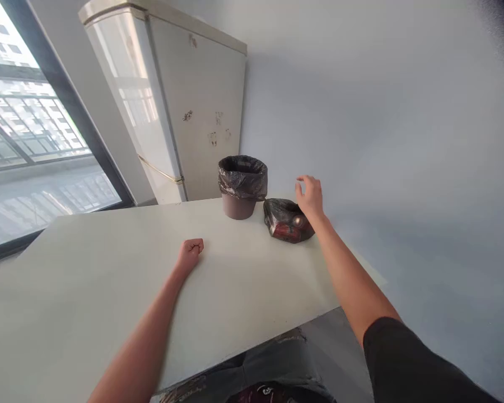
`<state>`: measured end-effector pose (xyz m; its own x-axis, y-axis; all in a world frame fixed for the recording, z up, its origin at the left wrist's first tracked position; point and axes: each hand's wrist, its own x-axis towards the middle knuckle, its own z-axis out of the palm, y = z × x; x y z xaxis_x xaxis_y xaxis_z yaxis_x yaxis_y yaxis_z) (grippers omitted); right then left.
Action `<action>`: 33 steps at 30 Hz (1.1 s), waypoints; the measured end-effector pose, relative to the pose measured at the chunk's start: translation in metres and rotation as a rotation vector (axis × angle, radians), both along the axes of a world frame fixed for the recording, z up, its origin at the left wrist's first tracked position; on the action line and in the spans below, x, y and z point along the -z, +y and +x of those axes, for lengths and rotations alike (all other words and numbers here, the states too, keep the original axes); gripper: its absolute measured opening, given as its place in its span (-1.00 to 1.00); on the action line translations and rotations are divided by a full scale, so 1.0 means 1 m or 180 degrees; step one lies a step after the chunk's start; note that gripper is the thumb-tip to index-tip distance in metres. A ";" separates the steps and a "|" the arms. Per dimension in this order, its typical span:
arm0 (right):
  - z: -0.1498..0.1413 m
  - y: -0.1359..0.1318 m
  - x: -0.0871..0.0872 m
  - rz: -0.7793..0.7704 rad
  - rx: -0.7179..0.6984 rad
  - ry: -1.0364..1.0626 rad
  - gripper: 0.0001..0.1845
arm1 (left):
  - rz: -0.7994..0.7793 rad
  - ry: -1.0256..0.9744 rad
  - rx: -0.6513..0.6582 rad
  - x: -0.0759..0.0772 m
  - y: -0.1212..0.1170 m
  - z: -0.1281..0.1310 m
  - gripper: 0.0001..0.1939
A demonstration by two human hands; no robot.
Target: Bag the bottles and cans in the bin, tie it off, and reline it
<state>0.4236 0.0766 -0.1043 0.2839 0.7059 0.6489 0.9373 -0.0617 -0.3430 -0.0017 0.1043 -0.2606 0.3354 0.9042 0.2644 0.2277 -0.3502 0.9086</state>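
My left hand (190, 251) rests on the white table as a closed fist, with nothing showing in it. Raised over the right side is my right hand (309, 196), its thumb and fingers apart and nothing between them. Just below it lies a black plastic bag (292, 219), bulging, with something dark red showing through its side; whether the hand touches it I cannot tell. To the left of that bag stands a brown trash bin (238, 207), upright, lined with a black bag (244, 182) folded over its rim.
The white table (235, 291) spreads out before me, its near edge close to my body. A white refrigerator (201, 101) stands behind it on the left, beside a dark-framed glass door (37, 123). A pale wall (382, 140) runs along the right.
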 end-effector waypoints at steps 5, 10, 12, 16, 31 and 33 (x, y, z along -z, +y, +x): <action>0.052 -0.038 0.066 -0.1864 0.0258 0.0448 -0.61 | -0.0469 -0.0533 0.0368 0.000 0.000 -0.003 -0.92; 0.018 -0.069 0.087 -0.1978 -0.0508 0.0661 -0.66 | -0.0843 -0.0912 0.0765 -0.001 -0.004 -0.002 -0.87; -0.021 -0.073 0.090 -0.1890 -0.0969 0.1034 -0.63 | -0.0912 -0.1007 0.0809 -0.002 -0.005 -0.001 -0.91; -0.107 -0.054 0.092 -0.2145 -0.2051 0.1775 -0.44 | -0.0403 -0.1156 0.0679 -0.003 -0.004 0.001 -0.73; -0.098 0.055 0.181 -0.0576 -0.5045 0.5428 -0.42 | 0.0356 -0.0663 -0.0125 -0.004 -0.006 -0.009 -0.67; -0.100 0.056 0.182 -0.0827 -0.5414 0.5447 -0.40 | 0.0169 -0.0841 -0.0162 0.000 -0.006 -0.010 -0.65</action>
<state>0.3236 0.1330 -0.2864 -0.4121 0.7843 0.4637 -0.7658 -0.0223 -0.6427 -0.0120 0.0988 -0.2609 0.2029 0.9007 0.3842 0.0036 -0.3930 0.9195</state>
